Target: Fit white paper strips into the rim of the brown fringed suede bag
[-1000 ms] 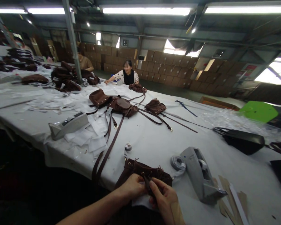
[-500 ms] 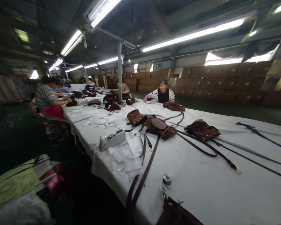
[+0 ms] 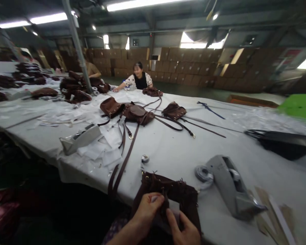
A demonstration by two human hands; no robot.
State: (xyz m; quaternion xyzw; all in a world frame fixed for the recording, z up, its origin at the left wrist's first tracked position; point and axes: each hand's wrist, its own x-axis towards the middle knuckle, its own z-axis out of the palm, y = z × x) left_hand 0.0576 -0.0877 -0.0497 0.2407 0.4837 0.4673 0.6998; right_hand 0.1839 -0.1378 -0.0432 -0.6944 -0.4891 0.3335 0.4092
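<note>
A dark brown drawstring bag with metal eyelets lies at the near table edge. Over its front, my left hand is closed, thumb and finger pinching a narrow brown strap of the bag with a bit of white paper. Close beside it, my right hand has its thumb and fingers closed on a piece of white paper against the bag. Part of the bag is hidden under both hands. A paper-wrapped strap sticks out from its top left corner, and a wrapped coil lies at its right.
A grey tape dispenser stands to the right, another tape dispenser to the left among paper scraps. Several brown bags with long straps lie ahead. A black bag is far right. A co-worker sits across the table.
My view has swung right and down. Both my hands and more of the near bag now show, along with the right tape dispenser and black bag. The co-worker across has turned their head.
</note>
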